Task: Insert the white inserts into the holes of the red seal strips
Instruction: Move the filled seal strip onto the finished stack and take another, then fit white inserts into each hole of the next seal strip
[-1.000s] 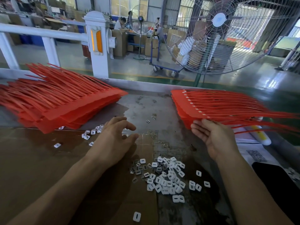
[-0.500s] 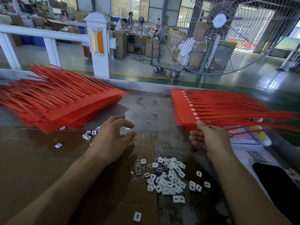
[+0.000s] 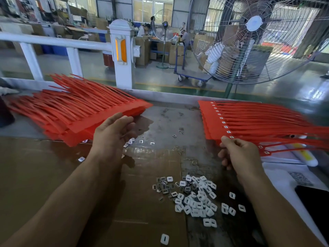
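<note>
Red seal strips (image 3: 252, 122) with inserts fitted lie fanned at the tabletop's far right edge; the right hand (image 3: 236, 154) now pinches their near corner. The left hand (image 3: 112, 134), fingers loosely curled and empty, has lifted toward the unfilled strips (image 3: 71, 111) far left. White inserts (image 3: 195, 200) wait near the front edge.

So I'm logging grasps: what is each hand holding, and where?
Right hand pinches the near edge of the right strip stack. Left hand holds nothing visible.
</note>
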{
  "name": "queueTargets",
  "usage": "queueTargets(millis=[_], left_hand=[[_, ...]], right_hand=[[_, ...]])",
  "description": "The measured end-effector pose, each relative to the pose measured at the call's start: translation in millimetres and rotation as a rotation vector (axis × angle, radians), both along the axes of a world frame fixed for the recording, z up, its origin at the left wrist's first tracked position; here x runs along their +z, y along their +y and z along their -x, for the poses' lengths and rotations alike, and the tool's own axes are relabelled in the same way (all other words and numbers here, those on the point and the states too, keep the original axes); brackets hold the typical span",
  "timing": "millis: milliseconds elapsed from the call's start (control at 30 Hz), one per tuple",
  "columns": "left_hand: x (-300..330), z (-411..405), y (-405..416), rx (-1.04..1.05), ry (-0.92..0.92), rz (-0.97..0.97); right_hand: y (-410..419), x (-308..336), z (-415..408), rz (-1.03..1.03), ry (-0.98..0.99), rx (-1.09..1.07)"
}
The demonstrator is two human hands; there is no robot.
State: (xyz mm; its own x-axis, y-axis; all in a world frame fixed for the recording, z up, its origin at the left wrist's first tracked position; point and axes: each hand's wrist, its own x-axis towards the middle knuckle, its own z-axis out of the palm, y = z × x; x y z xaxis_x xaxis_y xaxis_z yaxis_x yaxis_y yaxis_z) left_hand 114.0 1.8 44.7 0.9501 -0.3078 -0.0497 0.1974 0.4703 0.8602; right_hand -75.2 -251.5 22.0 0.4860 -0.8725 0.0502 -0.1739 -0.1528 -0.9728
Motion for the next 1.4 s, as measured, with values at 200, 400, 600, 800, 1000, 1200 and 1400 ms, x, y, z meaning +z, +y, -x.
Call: queueTargets(millis=[200,400,600,800,1000,1200,1400], left_hand=[[8,-5,4,-0.074,0.227,0.278],[13,-5,2,-0.061,0.214,0.303],[12,-14,8,0.002,0.182,0.308],[12,-9,5,-0.046,0.171,0.385],[16,38,-16,-0.244,0.024,0.333],[24,66,-18,-0.488,-0.254,0.235],[18,78,-20,-0.701,-0.383,0.194]], right_hand=[[4,-2,0,0.062,0.049,0.061],[4,-4,1,0.095,0.072,0.090],[6,-5,0,0.129,0.110,0.119],[9,-2,2,0.117,0.083,0.112],[19,6,2,0.152,0.044,0.213],[36,13,-4,-0.240,-0.107,0.518],[46,13,-11,-0.675,-0.264,0.707]])
